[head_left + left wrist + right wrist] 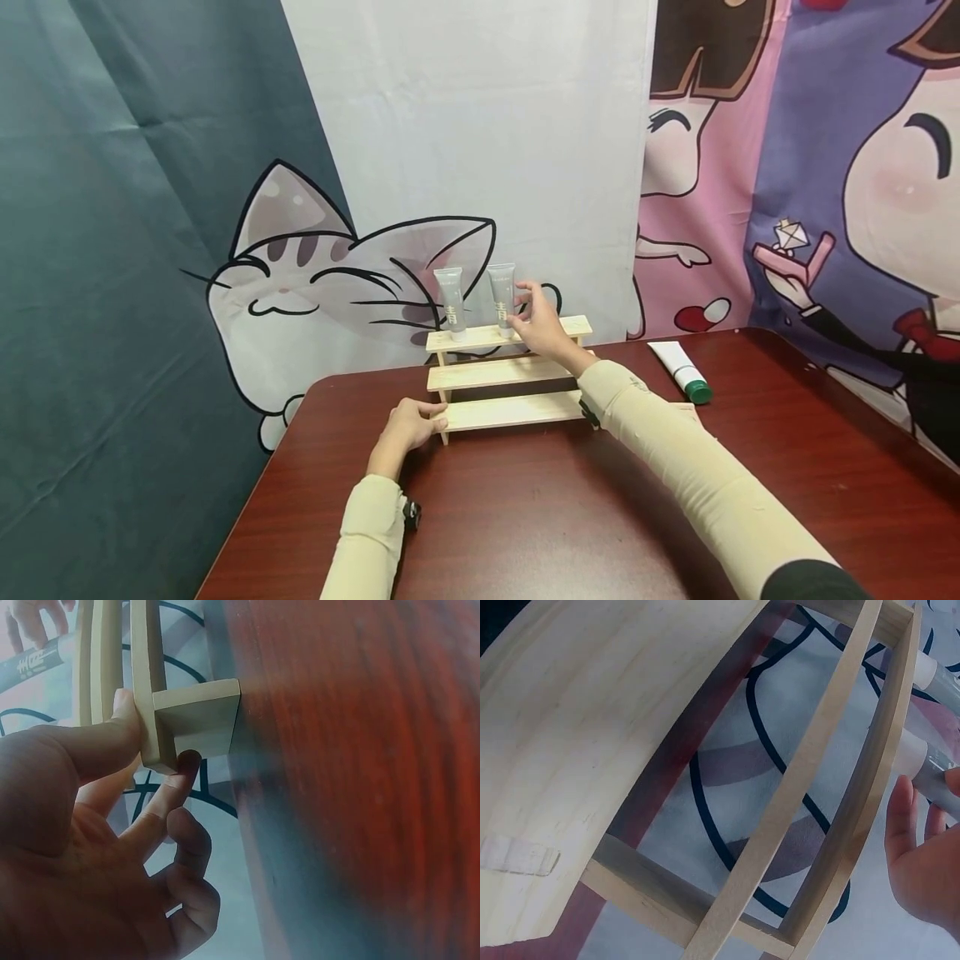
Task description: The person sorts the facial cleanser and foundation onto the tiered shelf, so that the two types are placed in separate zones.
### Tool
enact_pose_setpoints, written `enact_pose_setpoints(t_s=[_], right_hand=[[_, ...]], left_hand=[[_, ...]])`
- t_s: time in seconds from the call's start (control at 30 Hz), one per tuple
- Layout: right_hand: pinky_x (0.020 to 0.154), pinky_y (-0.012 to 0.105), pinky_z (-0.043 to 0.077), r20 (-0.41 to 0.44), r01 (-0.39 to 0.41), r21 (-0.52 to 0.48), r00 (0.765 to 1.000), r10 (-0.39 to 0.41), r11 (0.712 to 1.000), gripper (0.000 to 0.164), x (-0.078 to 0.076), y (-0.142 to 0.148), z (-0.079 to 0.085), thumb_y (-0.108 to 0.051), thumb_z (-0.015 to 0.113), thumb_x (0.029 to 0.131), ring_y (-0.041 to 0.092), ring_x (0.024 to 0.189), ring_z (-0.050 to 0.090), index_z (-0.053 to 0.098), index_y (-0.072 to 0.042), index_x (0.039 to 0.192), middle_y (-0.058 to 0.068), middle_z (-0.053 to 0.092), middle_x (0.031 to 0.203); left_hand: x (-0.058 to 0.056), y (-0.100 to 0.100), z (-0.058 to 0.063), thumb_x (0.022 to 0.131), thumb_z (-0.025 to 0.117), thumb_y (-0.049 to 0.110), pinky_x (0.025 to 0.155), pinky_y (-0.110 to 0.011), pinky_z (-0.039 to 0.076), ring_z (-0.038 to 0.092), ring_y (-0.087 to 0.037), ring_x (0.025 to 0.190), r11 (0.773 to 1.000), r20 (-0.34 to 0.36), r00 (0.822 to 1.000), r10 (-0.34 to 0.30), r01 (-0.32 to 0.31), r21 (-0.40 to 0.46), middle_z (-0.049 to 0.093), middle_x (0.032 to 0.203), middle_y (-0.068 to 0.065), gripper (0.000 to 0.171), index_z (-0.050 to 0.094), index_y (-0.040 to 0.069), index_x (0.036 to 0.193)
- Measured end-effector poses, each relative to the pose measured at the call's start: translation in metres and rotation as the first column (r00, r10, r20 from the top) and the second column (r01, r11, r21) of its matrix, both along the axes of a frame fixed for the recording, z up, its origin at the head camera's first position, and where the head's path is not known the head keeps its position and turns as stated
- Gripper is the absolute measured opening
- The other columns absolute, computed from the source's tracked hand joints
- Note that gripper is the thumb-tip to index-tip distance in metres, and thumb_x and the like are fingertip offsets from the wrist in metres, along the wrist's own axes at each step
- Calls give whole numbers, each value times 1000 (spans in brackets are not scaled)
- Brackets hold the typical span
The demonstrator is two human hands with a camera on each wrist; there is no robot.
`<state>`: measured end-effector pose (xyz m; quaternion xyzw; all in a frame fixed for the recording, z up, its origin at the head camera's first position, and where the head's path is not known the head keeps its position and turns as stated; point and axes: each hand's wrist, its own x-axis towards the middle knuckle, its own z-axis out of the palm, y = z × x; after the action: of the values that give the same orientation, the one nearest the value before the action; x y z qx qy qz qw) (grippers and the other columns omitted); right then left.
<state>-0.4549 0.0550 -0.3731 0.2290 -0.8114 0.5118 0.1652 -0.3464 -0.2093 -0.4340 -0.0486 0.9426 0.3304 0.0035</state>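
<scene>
On the top step of a three-tier wooden rack (pixel 510 412), two grey squeeze tubes stand cap-down, flat crimped ends up: the left grey tube (pixel 452 300) near that step's left end, the right grey tube (pixel 502 292) around mid-step, a gap between them. Both have white caps and a pale Chinese character on the front. Right hand (pixel 542 321) is at the right grey tube, fingers bent, thumb over the front near its right edge, pinching it; the right wrist view catches only part of this hand, at the frame edge. Left hand (pixel 408 423) grips the left end of the bottom step, thumb on top, index finger underneath by the end support; its other fingers curl loosely below, per the left wrist view. Middle and bottom steps are bare. Rack sits on a dark reddish-brown table (pixel 525 508), toward the far edge. Right of the rack, a white tube (pixel 671 358) with a green cap (pixel 699 392) lies on its side, cap toward the viewer. A pale wooden piece (pixel 686 409) shows just past the right forearm, mostly hidden, can't tell what. Both arms in cream sleeves (pixel 367 533), small black device (pixel 412 514) at the left wrist. Behind, a cartoon backdrop (pixel 487 125) with a smiling cat and characters on pink and purple.
</scene>
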Motion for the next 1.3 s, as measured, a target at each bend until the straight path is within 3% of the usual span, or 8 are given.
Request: enact_pose_setpoints(t_s=[0.4, 0.9, 1.13, 1.3], right_hand=[[73, 40, 55, 24, 18, 0, 1000, -18, 1000, 61, 3, 11, -6, -12, 65, 95, 33, 97, 64, 34, -6, 147, 20, 57, 125], [84, 41, 54, 52, 22, -32, 998, -20, 999, 62, 12, 31, -8, -4, 61, 91, 31, 100, 62, 35, -2, 147, 23, 56, 118], [82, 40, 56, 71, 4, -26, 997, -2, 1000, 62, 18, 39, -12, -4, 61, 91, 31, 104, 62, 35, -6, 148, 18, 56, 118], [84, 41, 56, 76, -2, -18, 997, 3, 1000, 62, 22, 45, -11, -5, 62, 92, 31, 104, 63, 37, -7, 149, 21, 58, 122]], left_hand=[[0, 2, 0, 85, 80, 25, 101, -57, 43, 48, -42, 130, 1000, 3, 1000, 5, -5, 1, 57, 137, -20, 32, 76, 30, 116], [-1, -1, 1, 87, 78, 27, 99, -62, 42, 46, -43, 132, 1000, 4, 1000, -4, 4, -21, 57, 138, -19, 31, 75, 31, 118], [0, 0, 0, 87, 79, 28, 99, -62, 42, 46, -42, 132, 1000, 14, 1000, 8, -7, -7, 57, 139, -19, 32, 75, 32, 118], [0, 0, 0, 87, 78, 28, 99, -61, 42, 46, -42, 132, 1000, 10, 1000, 2, -2, -7, 57, 139, -19, 32, 75, 31, 119]])
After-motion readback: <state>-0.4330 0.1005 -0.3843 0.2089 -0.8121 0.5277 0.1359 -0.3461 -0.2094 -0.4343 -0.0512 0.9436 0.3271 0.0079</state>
